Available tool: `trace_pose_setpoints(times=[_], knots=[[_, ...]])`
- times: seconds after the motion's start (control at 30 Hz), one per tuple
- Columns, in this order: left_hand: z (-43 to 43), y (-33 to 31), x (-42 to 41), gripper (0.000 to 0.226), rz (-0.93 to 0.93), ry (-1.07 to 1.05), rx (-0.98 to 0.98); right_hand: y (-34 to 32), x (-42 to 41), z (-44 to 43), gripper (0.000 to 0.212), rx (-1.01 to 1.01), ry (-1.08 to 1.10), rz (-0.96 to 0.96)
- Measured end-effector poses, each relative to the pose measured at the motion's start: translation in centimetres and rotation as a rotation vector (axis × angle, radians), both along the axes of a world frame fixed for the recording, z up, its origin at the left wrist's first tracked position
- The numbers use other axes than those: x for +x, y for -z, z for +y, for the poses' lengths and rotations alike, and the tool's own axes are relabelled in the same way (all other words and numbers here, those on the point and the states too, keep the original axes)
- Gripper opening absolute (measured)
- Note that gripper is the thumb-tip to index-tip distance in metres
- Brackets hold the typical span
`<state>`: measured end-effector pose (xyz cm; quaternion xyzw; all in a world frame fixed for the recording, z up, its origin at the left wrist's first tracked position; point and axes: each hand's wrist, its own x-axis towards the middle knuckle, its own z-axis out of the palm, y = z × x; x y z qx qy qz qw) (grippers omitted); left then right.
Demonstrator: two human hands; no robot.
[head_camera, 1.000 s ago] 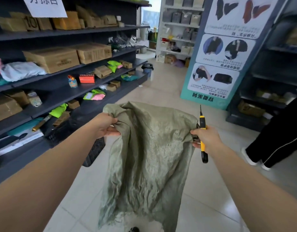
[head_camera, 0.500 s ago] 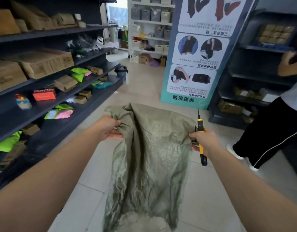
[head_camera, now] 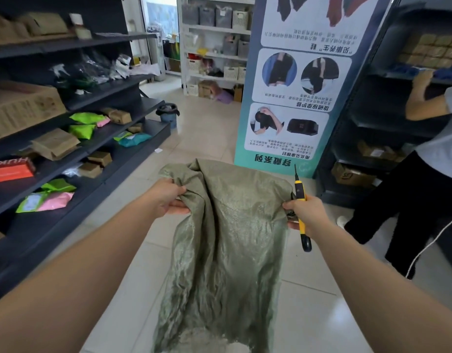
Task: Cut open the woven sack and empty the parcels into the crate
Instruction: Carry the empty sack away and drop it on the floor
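Since the woven sack (head_camera: 227,233) hangs limp, seemingly emptied, left hand (head_camera: 168,197) grips one corner, right hand (head_camera: 305,212) pinches the other plus the knife (head_camera: 301,212); no crate shows.

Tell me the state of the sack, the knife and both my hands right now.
Sack: hangs limp and flat, held up by its top corners.
Knife: blade out, pointing up.
Left hand: grips the sack's left corner.
Right hand: grips the knife and the sack's right corner.

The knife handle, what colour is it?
The knife is yellow with black ends; head view.
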<state>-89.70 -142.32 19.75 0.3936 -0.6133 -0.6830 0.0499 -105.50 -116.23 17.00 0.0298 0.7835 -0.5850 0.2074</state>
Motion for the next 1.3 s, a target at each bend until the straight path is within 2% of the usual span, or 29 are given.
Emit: trace_pose_setpoints(times=[0.37, 0.53, 0.77, 0.93, 1.3], knots=[[-9.6, 0.5, -21.5, 0.011, 0.017, 0.071, -0.014, 0.5, -20.0, -9.1, 0.025, 0.019, 0.066, 0.015], [-14.7, 0.5, -32.5, 0.013, 0.023, 0.137, -0.027, 0.5, -29.4, -13.6, 0.012, 0.024, 0.128, 0.015], [-20.2, 0.3, -47.2, 0.012, 0.004, 0.207, -0.060, 0.2, -41.8, -17.9, 0.016, 0.000, 0.196, 0.017], [-22.3, 1.5, -57.7, 0.020, 0.011, 0.243, -0.055, 1.1, -51.3, -20.0, 0.016, -0.012, 0.222, 0.028], [-25.8, 3.6, -81.4, 0.022, 0.050, 0.161, -0.004, 2.8, -75.0, -23.9, 0.013, -0.007, 0.257, 0.044]])
